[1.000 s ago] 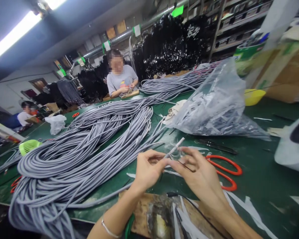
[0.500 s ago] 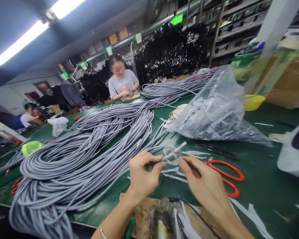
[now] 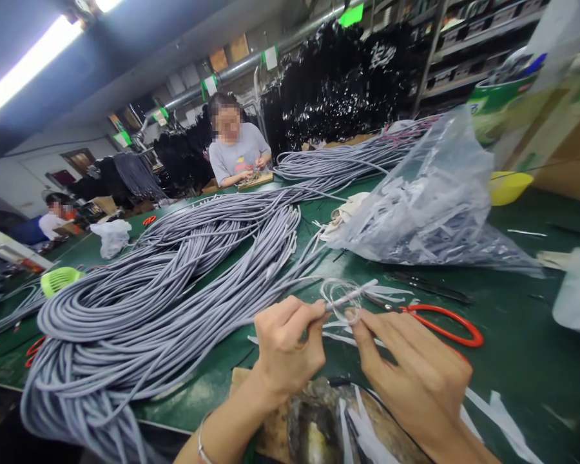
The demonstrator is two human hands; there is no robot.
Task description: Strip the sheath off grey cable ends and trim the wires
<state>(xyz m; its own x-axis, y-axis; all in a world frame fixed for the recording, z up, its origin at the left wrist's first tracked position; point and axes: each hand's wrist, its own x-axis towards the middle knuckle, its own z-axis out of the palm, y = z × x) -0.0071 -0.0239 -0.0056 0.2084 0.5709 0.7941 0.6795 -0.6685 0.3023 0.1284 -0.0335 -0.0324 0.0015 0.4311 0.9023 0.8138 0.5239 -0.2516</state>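
My left hand [image 3: 290,341] is closed around a grey cable near its tip, thumb and forefinger pinching it. The cable's pale end [image 3: 368,286] sticks out to the right, past my fingers. Loose loops of thin, clear-looking strand [image 3: 329,288] circle that end. My right hand [image 3: 415,367] pinches the strand between thumb and forefinger, just below the cable tip. To the left spreads a large bundle of grey cables [image 3: 174,335]. Red-handled scissors [image 3: 476,336] lie behind my right hand, partly covered by it.
A clear plastic bag [image 3: 415,225] of pale pieces stands on the green table [image 3: 522,361]. White strips [image 3: 505,419] lie at right. Below my hands is a wooden board [image 3: 270,428] with a dark lump. A co-worker [image 3: 239,151] sits across the table.
The strand loops look wider and more open. Both hands sit slightly farther right in view, and the right hand covers more of the scissors. My camera view has shifted a little.
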